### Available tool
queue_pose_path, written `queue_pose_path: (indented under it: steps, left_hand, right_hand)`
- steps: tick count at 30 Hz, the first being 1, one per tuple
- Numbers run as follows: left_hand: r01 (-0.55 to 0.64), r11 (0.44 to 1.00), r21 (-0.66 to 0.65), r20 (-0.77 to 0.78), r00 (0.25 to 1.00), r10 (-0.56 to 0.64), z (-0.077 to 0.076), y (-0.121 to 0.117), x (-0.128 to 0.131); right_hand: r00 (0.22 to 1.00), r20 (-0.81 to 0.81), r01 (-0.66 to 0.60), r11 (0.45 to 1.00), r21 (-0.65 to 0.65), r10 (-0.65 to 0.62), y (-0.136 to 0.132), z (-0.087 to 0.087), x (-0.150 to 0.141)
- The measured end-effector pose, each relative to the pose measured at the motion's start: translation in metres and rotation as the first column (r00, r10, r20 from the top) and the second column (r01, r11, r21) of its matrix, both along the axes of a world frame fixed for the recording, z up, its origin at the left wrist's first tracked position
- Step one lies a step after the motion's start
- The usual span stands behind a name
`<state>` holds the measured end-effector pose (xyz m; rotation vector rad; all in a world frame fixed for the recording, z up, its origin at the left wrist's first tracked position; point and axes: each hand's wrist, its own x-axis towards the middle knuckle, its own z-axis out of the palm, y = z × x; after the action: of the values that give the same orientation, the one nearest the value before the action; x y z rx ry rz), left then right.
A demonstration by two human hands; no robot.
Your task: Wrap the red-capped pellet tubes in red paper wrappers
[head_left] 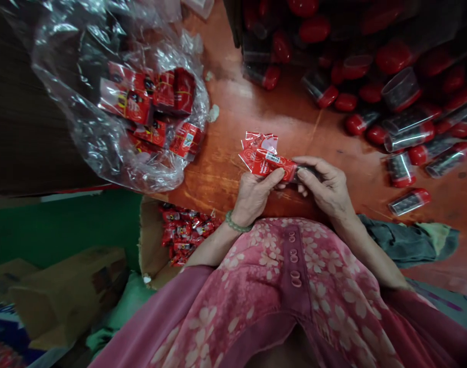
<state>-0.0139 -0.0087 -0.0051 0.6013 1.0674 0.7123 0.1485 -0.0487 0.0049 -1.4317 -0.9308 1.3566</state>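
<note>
Near the front edge of the orange-brown table, my left hand [256,191] is closed on a red printed plastic sleeve [272,162] with a white barcode patch. My right hand [325,186] grips a small dark, see-through container [305,171], its fingers wrapped round one end. The container meets the sleeve's right end; how far it reaches inside is hidden by my thumbs and the print. Just beyond my left hand, several more flat red sleeves [254,143] lie fanned out, partly under the held one.
A clear plastic bag [84,128] with bundled red sleeves [136,105] spreads at the left. Clear containers with red ends [410,202] are heaped at the right. Below the table's edge, a cardboard box [151,245] holds wrapped red pieces [185,232]. A dark cloth [405,240] lies at the right.
</note>
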Motion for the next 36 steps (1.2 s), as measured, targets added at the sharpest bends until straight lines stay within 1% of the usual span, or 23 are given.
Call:
queue_pose_path:
  steps: [2, 4, 8, 11, 15, 17, 19, 21, 23, 27, 30, 32, 34, 36]
  left_hand:
    - [0.011, 0.999, -0.048, 0.022, 1.0, -0.01, 0.001, 0.0, 0.002]
    - [0.027, 0.998, -0.063, 0.02, 0.999, -0.026, 0.0, -0.001, 0.002]
    - [0.008, 1.0, -0.015, 0.038, 0.999, -0.008, -0.004, 0.0, 0.005]
    - [-0.004, 1.0, 0.0, 0.096, 0.995, 0.003, -0.003, 0.004, 0.007]
    - [-0.03, 0.999, -0.025, 0.194, 0.98, 0.035, 0.007, 0.009, 0.011]
    - [-0.08, 0.997, -0.021, 0.176, 0.981, 0.083, 0.011, 0.01, 0.013]
    - [-0.13, 0.991, -0.028, 0.133, 0.982, 0.133, 0.013, 0.008, 0.013]
    - [-0.166, 0.985, -0.042, 0.094, 0.981, 0.169, 0.013, 0.006, 0.012]
    - [-0.178, 0.983, -0.045, 0.087, 0.98, 0.181, 0.012, 0.004, 0.011]
    - [-0.219, 0.975, -0.027, 0.144, 0.965, 0.22, 0.011, 0.001, 0.01]
    - [-0.279, 0.96, -0.014, 0.139, 0.95, 0.278, 0.012, 0.003, 0.009]
    - [-0.309, 0.951, 0.007, 0.151, 0.94, 0.305, 0.014, 0.006, 0.007]
    - [-0.308, 0.951, 0.037, 0.174, 0.939, 0.297, 0.015, 0.008, 0.005]
    - [-0.279, 0.958, 0.065, 0.181, 0.947, 0.264, 0.016, 0.008, 0.005]
  right_hand:
    - [0.998, -0.012, 0.067, 0.998, 0.011, -0.066, -0.001, -0.003, -0.005]
    - [0.993, -0.009, 0.116, 0.993, 0.035, -0.116, -0.001, -0.005, -0.011]
    - [0.988, 0.036, 0.15, 0.986, 0.08, -0.153, 0.0, -0.008, -0.021]
    - [0.989, 0.065, 0.126, 0.985, 0.119, -0.135, 0.0, -0.01, -0.027]
    - [0.993, 0.103, 0.042, 0.982, 0.185, -0.061, -0.003, -0.015, -0.032]
    - [0.992, 0.122, 0.013, 0.974, 0.227, -0.042, -0.005, -0.018, -0.032]
    - [0.984, 0.171, 0.008, 0.961, 0.278, -0.058, -0.007, -0.023, -0.032]
    - [0.967, 0.239, 0.002, 0.946, 0.325, -0.084, -0.008, -0.028, -0.032]
    - [0.96, 0.266, -0.01, 0.935, 0.354, -0.091, -0.008, -0.031, -0.032]
    - [0.983, 0.176, -0.008, 0.942, 0.337, -0.055, -0.008, -0.03, -0.034]
    - [0.99, 0.138, -0.007, 0.944, 0.33, -0.041, -0.008, -0.026, -0.033]
    - [0.996, 0.087, -0.028, 0.955, 0.294, 0.002, -0.008, -0.024, -0.029]
    - [0.999, 0.01, -0.046, 0.971, 0.233, 0.045, -0.009, -0.021, -0.025]
    - [0.998, -0.04, -0.041, 0.981, 0.191, 0.05, -0.01, -0.02, -0.021]
